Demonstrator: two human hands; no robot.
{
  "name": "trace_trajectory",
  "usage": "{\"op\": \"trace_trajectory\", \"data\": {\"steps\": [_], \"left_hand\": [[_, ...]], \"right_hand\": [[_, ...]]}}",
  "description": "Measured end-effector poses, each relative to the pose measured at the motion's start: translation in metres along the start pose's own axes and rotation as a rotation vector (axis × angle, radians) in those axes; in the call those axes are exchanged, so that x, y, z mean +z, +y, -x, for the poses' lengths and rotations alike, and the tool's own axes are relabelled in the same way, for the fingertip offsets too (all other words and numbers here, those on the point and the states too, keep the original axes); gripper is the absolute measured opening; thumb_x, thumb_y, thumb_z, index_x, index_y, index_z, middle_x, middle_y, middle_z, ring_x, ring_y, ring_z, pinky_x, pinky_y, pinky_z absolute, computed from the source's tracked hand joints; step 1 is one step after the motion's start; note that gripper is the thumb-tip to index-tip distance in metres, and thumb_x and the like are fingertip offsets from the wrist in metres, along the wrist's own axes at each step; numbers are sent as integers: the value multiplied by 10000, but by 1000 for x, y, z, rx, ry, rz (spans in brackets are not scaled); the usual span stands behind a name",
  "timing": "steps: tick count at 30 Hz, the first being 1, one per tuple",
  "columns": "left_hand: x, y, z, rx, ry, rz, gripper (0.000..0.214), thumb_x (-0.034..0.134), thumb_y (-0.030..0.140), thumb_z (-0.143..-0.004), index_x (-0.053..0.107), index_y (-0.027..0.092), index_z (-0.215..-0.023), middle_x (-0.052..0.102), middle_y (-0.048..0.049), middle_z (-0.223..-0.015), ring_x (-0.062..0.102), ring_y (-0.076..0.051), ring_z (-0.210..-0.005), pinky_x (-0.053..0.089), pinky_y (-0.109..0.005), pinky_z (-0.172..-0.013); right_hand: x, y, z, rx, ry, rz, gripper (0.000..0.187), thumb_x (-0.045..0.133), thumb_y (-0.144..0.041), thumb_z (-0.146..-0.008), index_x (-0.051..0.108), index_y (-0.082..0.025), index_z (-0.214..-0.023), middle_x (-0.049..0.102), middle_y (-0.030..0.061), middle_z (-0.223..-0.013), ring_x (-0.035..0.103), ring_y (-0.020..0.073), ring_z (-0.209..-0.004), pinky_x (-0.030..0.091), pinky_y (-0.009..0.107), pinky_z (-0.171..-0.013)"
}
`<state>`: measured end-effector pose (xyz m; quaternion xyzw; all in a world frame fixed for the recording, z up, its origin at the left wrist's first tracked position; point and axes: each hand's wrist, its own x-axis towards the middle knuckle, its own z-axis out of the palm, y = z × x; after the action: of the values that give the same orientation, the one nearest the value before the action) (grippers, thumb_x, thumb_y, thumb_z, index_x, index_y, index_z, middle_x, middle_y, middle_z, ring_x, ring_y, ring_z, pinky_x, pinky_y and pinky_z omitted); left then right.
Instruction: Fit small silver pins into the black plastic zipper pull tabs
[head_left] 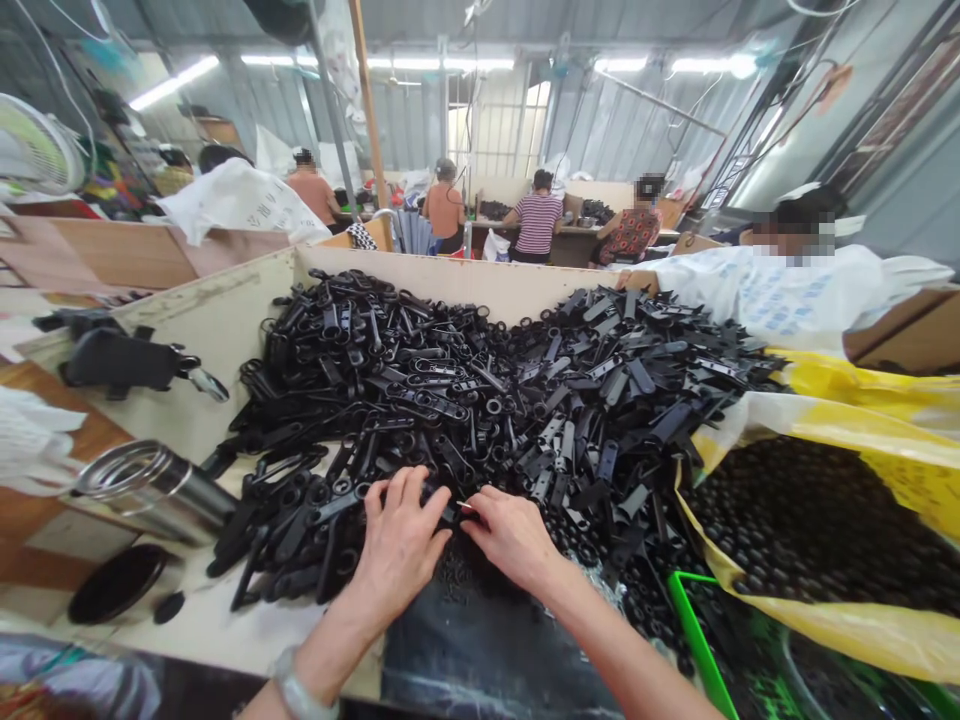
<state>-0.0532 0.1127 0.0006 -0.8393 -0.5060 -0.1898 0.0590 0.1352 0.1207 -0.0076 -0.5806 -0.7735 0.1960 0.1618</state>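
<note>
The person's left hand (401, 535) lies palm down at the near edge of a heap of black plastic parts (442, 375), fingers slightly spread and curved; whether it grips a part underneath cannot be told. The right hand (514, 535) is just beside it, thumb and forefinger pinching a small pale sliver (466, 505), too small to identify. The heap rises beyond both hands, looped pieces on the left and flat strips on the right. A dark work mat (495, 665) lies between the forearms. A steel flask (191, 500) stands tilted-looking at the left; a yellow-and-white sack (810, 415) of dark beads (810, 520) sits at the right, near a green crate (694, 630)
</note>
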Motion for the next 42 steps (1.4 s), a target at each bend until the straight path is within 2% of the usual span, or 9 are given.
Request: {"op": "trace_trajectory", "data": {"steps": [10,15,19,26,31,35,38,40,42], "left_hand": [[15,-8,-5,-39,26,86,112,644,123,-884,697,221,-870,683,-128,-1253,536,-345,-1249,382,-541,-984],[6,-25,-11,-121,130,122,72,660,171,-887,682,238,-870,655,-109,-1346,474,-356,-1336,360,-574,-1020],[6,-32,-14,-168,198,137,66,638,167,-902,668,212,-864,713,-132,-1233,526,-367,-1304,307,-641,-1082],[18,-33,-9,-24,124,216,209,501,107,-958,695,184,-969,671,-156,-1357,504,-316,-1384,229,-614,-1201],[7,-38,-14,-44,89,337,245,496,92,-937,714,195,-979,613,-155,-1441,417,-331,-1454,105,-655,-1221],[-12,-22,-8,-184,78,505,300,413,234,-1003,693,171,-1092,666,-178,-1324,542,-325,-1331,380,-557,-1129],[-25,4,9,-293,-162,832,387,375,407,-1034,683,198,-1139,764,-101,-1018,734,-228,-891,586,-344,-748],[-28,21,23,-533,-560,1428,430,458,487,-999,636,185,-1249,763,-97,-930,717,-201,-737,548,-300,-636],[-25,32,36,-786,-686,1782,476,646,487,-902,627,163,-1251,744,-68,-823,613,-126,-557,458,-234,-550]], "right_hand": [[4,-14,0,20,-32,109,119,691,-362,-933,752,-268,-973,742,-10,-903,717,178,-847,438,232,-674],[-1,-19,-2,-12,-32,131,128,631,-299,-982,735,-248,-928,710,3,-1002,713,167,-869,436,227,-680],[-16,-21,-1,-48,-30,108,107,606,-245,-984,712,-227,-992,673,44,-1173,707,182,-888,439,242,-700],[-52,-7,-5,-97,-92,-141,147,565,-220,-963,703,-171,-960,723,30,-814,656,179,-746,433,254,-671],[-68,12,-23,-124,-168,-439,298,458,-271,-995,729,-148,-1015,753,12,-818,561,107,-581,407,200,-535],[-61,13,-11,-123,-137,-566,355,431,-336,-1016,716,-136,-1083,754,21,-836,536,97,-554,394,194,-505],[-46,5,13,-165,-152,-594,321,485,-352,-1009,742,-160,-1030,763,23,-857,635,136,-717,483,227,-656],[-38,2,29,-178,-162,-579,300,509,-348,-1005,756,-181,-976,760,15,-855,655,152,-763,498,245,-708],[-32,2,40,-150,-126,-536,271,531,-341,-999,755,-190,-977,748,22,-900,658,162,-797,494,253,-720]]}}
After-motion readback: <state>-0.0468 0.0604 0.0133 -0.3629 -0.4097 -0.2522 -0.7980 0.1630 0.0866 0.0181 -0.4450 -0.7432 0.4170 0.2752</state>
